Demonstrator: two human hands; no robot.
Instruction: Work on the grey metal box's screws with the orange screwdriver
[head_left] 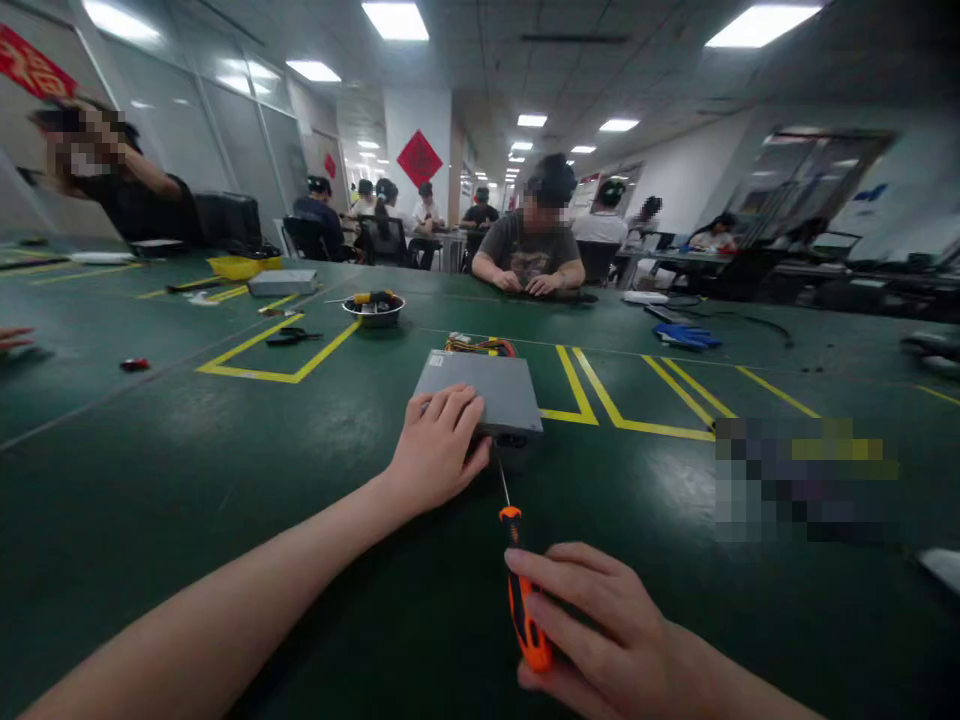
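A grey metal computer power supply unit (495,388) lies on the green table, its socket side facing me and its bundle of coloured cables (484,346) at the far side. My left hand (442,445) grips its near left part, fingers over the top and thumb against the front side. Between the thumb and fingers of my right hand (592,620) is an orange and black screwdriver (517,590). Its thin shaft points away from me, toward the unit's near side below the socket. Whether the tip touches the unit I cannot tell.
Yellow tape lines (664,431) mark the table (337,580). Farther off stand a metal bowl (373,308) with tools, another grey box (283,283), a yellow tray (244,267) and blue gloves (685,336). A co-worker (529,250) sits opposite; another person (142,195) is at left.
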